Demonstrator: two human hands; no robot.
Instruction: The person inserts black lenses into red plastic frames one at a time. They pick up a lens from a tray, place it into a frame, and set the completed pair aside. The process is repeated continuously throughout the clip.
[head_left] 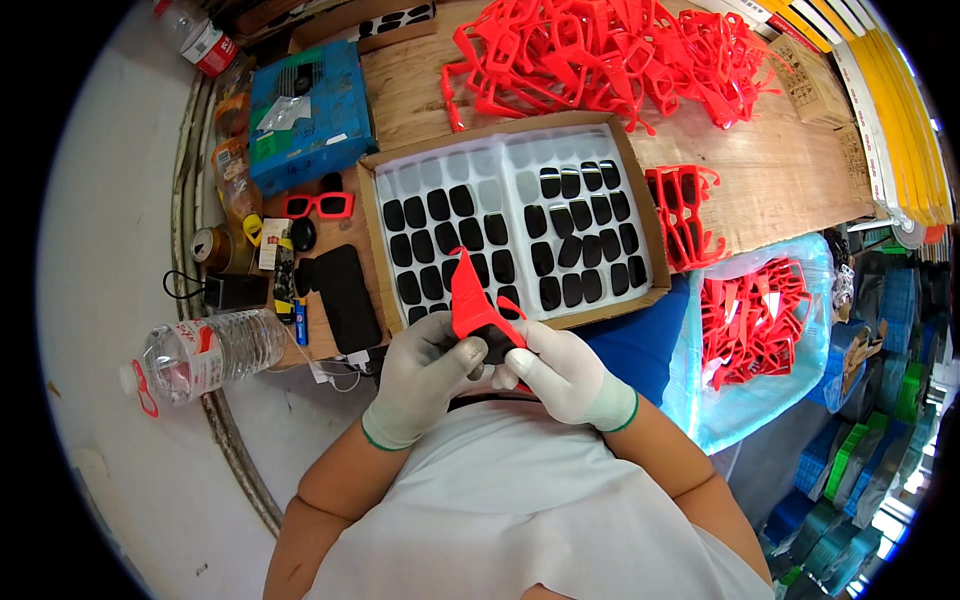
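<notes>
Between my gloved hands, just in front of my body, is a red sunglasses frame [472, 298] with a dark lens [497, 343] at its lower part. My left hand [425, 372] grips the frame from the left, its thumb on the lens. On the other side, my right hand [567, 372] pinches the frame's right end between thumb and fingers. Both wear white gloves with green cuffs. Right beyond them lies a cardboard box [655, 235] lined with white trays, where dark lenses [462, 200] sit in rows. Several tray pockets at the far side hold no dark lens.
A heap of red frames [610, 55] covers the table's far side. Red glasses with lenses [685, 215] stand stacked right of the box. A blue-lined bin [815, 345] of red glasses is at right. Left are a phone [345, 298], a large bottle [215, 355] and a blue box [335, 110].
</notes>
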